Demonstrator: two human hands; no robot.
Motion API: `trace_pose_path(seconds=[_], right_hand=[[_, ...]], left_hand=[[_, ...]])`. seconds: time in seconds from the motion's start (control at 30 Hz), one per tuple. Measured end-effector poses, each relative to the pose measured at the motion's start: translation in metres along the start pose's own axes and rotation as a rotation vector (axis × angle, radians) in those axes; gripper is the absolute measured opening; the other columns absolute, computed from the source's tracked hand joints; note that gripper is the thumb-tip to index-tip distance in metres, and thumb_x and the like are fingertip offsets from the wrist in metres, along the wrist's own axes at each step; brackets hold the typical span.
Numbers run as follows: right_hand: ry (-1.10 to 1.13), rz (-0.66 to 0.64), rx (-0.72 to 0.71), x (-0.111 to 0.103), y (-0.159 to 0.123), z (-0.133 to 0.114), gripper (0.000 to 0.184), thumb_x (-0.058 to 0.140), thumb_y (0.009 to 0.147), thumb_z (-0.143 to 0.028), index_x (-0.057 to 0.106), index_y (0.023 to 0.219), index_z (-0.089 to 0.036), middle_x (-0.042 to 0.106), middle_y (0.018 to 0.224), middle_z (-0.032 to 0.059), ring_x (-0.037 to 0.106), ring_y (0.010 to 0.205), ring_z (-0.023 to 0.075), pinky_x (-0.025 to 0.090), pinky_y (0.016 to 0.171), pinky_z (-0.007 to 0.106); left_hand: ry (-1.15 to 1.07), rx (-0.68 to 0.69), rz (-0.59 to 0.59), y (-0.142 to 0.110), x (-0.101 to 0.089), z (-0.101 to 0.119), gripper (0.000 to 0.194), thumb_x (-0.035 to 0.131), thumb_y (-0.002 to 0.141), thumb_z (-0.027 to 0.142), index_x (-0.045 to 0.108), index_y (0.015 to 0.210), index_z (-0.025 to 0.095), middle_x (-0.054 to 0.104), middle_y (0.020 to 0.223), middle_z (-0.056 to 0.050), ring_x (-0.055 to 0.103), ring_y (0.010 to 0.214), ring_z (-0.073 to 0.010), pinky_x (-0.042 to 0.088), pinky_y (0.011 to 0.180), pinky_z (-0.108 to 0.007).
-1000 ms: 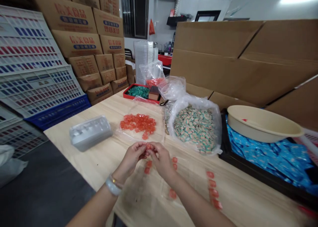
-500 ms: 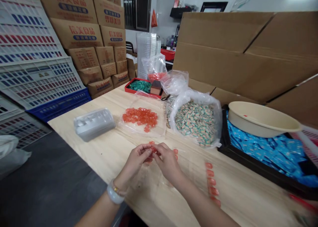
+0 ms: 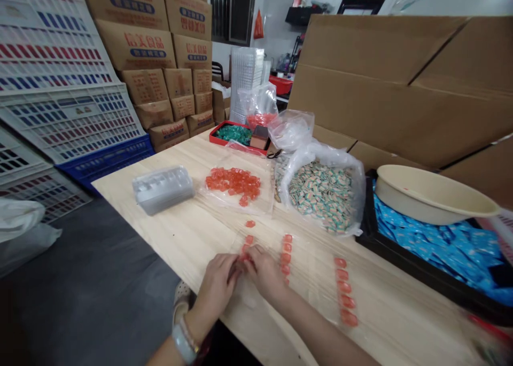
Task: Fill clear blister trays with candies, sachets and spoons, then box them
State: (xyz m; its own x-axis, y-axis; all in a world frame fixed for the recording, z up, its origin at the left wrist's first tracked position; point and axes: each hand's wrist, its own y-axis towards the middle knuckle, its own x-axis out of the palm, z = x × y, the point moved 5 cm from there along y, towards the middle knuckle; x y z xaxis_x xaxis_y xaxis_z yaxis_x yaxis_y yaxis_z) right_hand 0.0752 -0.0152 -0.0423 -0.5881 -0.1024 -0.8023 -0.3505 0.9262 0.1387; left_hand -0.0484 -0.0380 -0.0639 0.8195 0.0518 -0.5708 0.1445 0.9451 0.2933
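My right hand (image 3: 265, 272) has its fingertips pinched on a small orange-red piece (image 3: 244, 252) in the nearest column. Beside it, my left hand (image 3: 219, 281) is curled closed, its fingertips meeting the right ones; anything inside is hidden. The column seems to lie in thin clear plastic, hard to make out. Two more columns of orange-red pieces, a middle column (image 3: 285, 258) and a right column (image 3: 344, 287), lie to the right. One loose orange-red piece (image 3: 250, 224) rests beyond my hands. Farther back, a pile of orange-red pieces (image 3: 233, 181) sits on a clear bag.
A stack of clear plastic trays (image 3: 163, 191) stands left on the wooden table (image 3: 192, 232). Behind are a bag of striped small packets (image 3: 320, 192) and a red tray of green pieces (image 3: 232, 134). At right, a cream basin (image 3: 433, 195) rests over blue packets (image 3: 425, 238) in a black crate.
Both hands have come lower and nearer to me along the column. One loose piece and the column's top piece now show beyond them. The camera view has shifted slightly left.
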Motion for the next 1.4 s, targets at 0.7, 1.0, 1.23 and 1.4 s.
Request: trace_pose_path(seconds=[0.7, 1.0, 1.23, 1.4], right_hand=[[0.486, 0.119, 0.016, -0.019, -0.006, -0.019, 0.014, 0.052, 0.069, -0.013, 0.055, 0.082, -0.019, 0.054, 0.076, 0.0026, 0.049, 0.070, 0.0140, 0.041, 0.067, 0.030], [1.476, -0.144, 0.393, -0.013, -0.024, -0.014, 0.019, 0.068, 0.062, -0.025, 0.056, 0.069, -0.014, 0.056, 0.060, -0.0010, 0.051, 0.052, 0.0077, 0.039, 0.054, 0.023], [1.450, -0.334, 0.399, -0.002, -0.041, -0.013, 0.023, 0.068, 0.062, -0.028, 0.050, 0.063, -0.014, 0.053, 0.050, -0.0027, 0.045, 0.039, 0.0055, 0.035, 0.042, 0.019], [1.364, -0.281, 0.468, 0.003, -0.046, -0.004, 0.025, 0.067, 0.061, -0.028, 0.046, 0.058, -0.015, 0.045, 0.040, -0.0065, 0.037, 0.033, 0.0042, 0.029, 0.036, 0.018]], left_hand=[[-0.804, -0.453, -0.037, 0.015, 0.002, 0.006, 0.018, 0.062, 0.064, 0.030, 0.056, 0.069, 0.014, 0.056, 0.065, 0.000, 0.049, 0.061, -0.0122, 0.037, 0.059, -0.023], [-1.106, -0.495, -0.217, 0.002, 0.015, 0.028, 0.022, 0.061, 0.068, 0.034, 0.053, 0.066, 0.014, 0.049, 0.058, 0.002, 0.041, 0.055, -0.0081, 0.030, 0.056, -0.021], [-1.208, -0.557, -0.289, -0.018, 0.026, 0.038, 0.025, 0.059, 0.071, 0.036, 0.051, 0.065, 0.013, 0.045, 0.059, 0.002, 0.041, 0.058, -0.0090, 0.031, 0.058, -0.022], [-1.256, -0.576, -0.193, -0.020, 0.024, 0.040, 0.026, 0.061, 0.068, 0.036, 0.049, 0.063, 0.013, 0.046, 0.061, 0.002, 0.040, 0.061, -0.0090, 0.032, 0.059, -0.021]])
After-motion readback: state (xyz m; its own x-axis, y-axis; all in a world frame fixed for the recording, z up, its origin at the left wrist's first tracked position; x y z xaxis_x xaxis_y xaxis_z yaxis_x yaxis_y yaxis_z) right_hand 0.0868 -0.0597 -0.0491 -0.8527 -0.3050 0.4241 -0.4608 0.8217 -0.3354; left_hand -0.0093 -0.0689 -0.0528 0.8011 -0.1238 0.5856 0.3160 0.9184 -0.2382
